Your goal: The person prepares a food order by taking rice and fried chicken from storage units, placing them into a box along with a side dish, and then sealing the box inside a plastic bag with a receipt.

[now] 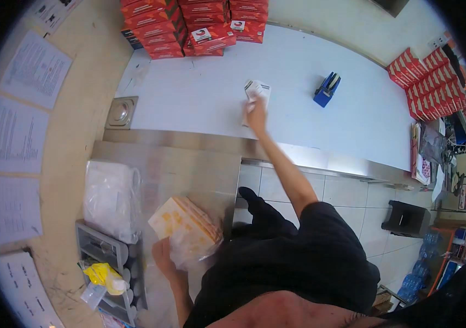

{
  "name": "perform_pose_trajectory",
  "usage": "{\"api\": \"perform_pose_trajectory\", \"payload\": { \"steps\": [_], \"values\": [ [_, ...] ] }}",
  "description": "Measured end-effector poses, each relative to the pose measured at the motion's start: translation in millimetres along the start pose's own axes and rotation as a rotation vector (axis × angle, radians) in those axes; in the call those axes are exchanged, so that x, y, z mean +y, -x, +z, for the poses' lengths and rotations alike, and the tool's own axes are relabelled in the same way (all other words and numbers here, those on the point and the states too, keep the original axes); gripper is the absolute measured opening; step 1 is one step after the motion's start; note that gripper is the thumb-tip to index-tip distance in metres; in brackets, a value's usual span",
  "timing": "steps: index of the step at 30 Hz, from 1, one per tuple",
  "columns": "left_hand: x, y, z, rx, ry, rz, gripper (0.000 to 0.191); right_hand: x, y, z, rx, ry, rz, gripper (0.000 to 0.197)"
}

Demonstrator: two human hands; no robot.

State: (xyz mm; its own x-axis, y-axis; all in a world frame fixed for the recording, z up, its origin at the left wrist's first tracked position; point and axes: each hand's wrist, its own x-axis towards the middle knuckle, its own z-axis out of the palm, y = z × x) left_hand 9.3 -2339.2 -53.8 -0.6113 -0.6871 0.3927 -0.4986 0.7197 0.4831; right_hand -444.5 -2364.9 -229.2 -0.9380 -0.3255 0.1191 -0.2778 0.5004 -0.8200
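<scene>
My left hand (164,257) grips the edge of a clear plastic bag around a stack of flat, cream sheets with yellow print (187,223), on the steel counter. Its open end shows the sheets' layered edges. My right arm stretches forward over the white tabletop. My right hand (256,115), slightly blurred, closes on some white printed paper (257,88), which may be several pieces; the hand covers its lower part. A blue tape dispenser (326,90) stands to the right of that hand.
Red printed boxes (157,30) are stacked at the back, with more red boxes (436,84) at far right. Left on the steel counter (175,168) are a plastic-wrapped white pack (112,199) and a grey compartment tray (101,246) holding a yellow bag (101,274). A black stool (407,219) stands on the floor.
</scene>
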Motion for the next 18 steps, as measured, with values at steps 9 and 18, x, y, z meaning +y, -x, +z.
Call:
{"api": "perform_pose_trajectory", "payload": {
  "steps": [9, 18],
  "values": [
    [42, -27, -4, -0.200, -0.206, -0.359, 0.030, 41, -144, 1, -0.329, 0.320, -0.032, 0.032],
    [48, -38, 1, -0.314, -0.279, -0.535, 0.025, 11, -132, -44, -0.199, -0.646, 0.206, 0.025]
  ]
}}
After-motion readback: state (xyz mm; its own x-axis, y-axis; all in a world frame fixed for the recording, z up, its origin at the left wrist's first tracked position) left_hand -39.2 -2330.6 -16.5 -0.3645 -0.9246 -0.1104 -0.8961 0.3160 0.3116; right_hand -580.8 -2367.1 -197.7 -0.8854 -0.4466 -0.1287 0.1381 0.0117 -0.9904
